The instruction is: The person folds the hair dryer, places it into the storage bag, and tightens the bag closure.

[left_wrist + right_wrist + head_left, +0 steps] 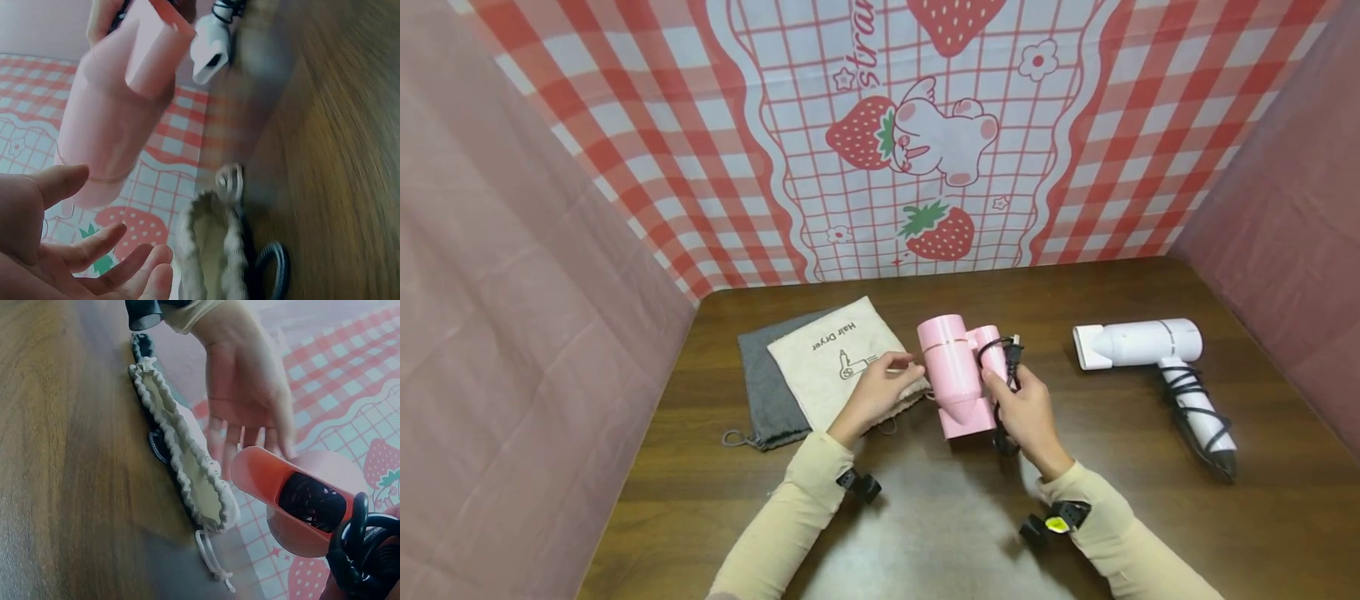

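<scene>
A pink hair dryer [953, 375] is held above the table by my right hand [1028, 408], which grips its folded handle and the bundled black cord [1011, 367]. In the right wrist view the dryer's flat nozzle [259, 475] faces the camera. My left hand [883, 387] is beside the dryer's barrel; the left wrist view shows its fingers [103, 244] spread, with nothing between them. Under that hand lies a cream drawstring pouch [820, 358] printed "Hair Dryer". Its gathered mouth [178, 447] stands parted in the right wrist view.
A dark grey drawstring pouch [763, 375] lies partly beneath the cream one. On the right of the wooden table [917, 508] lies a white hair dryer [1142, 343], black cord wound round its handle. A strawberry-print cloth [895, 217] hangs behind; pink cloth [520, 317] hangs at both sides.
</scene>
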`<state>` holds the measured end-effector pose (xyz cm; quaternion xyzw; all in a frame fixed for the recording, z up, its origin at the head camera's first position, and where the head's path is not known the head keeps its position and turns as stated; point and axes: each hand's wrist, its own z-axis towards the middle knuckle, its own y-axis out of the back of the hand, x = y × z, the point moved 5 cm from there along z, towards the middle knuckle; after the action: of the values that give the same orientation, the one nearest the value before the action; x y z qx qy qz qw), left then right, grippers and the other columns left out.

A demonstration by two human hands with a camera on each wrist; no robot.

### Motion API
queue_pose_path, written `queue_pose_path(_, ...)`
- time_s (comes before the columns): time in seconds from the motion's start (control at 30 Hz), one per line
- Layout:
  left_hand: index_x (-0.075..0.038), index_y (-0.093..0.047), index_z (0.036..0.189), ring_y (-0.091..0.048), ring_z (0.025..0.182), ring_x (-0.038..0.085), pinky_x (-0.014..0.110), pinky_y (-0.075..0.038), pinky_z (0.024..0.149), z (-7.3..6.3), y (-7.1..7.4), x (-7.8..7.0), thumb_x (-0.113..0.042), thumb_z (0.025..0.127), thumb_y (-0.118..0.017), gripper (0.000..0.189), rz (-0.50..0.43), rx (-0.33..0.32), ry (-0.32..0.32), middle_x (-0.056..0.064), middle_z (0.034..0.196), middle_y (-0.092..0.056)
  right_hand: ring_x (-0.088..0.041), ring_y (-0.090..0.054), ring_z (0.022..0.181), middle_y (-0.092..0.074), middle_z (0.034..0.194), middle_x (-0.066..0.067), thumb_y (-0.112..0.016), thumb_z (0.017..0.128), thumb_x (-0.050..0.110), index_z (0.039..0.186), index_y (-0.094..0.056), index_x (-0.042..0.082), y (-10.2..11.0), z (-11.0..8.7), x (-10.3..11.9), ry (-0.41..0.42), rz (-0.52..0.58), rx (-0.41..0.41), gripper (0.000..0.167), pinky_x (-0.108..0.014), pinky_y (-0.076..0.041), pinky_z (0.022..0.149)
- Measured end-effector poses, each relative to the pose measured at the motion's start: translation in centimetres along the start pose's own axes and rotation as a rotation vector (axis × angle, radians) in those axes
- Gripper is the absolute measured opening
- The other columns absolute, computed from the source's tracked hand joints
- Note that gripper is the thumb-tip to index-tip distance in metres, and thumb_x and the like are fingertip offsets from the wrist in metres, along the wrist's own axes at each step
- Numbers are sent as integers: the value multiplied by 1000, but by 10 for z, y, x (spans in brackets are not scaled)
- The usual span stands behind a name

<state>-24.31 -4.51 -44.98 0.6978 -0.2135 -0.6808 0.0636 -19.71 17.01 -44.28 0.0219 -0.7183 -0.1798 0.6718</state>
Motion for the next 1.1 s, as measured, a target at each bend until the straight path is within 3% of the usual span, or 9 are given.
queue_pose_path(0.1,-1,-61,123,-64,113,33,44,-48,100,-3,8,5,-29,91,-66,42,79,5,-15,19,125,-63,-6,-50,54,-52,63,5,-61,95,21,97,-57,-3,2,0,0,-4,-1,7,24,-24,-46,50)
queue_pose_path(0.27,-3,-66,115,-64,102,30,41,-50,90,-10,21,10,-26,83,-73,40,338,-34,-63,16,112,-67,-6,-53,56,-53,64,5,-61,95,22,100,-57,-4,6,0,-1,-17,-3,33,27,-25,-49,52)
queue_pose_path(0.5,-5,-68,109,-56,98,28,40,-45,87,-21,25,21,-28,76,-81,42,600,-59,-91,13,102,-63,-6,-52,58,-53,67,4,-60,96,23,106,-59,-6,12,2,-2,-25,-30,60,31,-25,-49,54)
queue_pose_path(0.7,-8,-67,111,-51,102,30,41,-45,87,-27,25,26,-29,74,-83,45,709,-80,-92,14,108,-60,-6,-50,57,-51,65,4,-60,96,24,104,-58,-6,12,0,-5,-62,-25,82,31,-25,-48,53)
queue_pose_path(1.1,-9,-73,90,-56,86,26,37,-47,75,-28,30,24,-22,81,-74,15,770,-122,-184,7,88,-65,-6,-53,60,-53,68,5,-60,96,25,108,-58,-7,14,-4,-6,-76,-27,83,34,-24,-50,55)
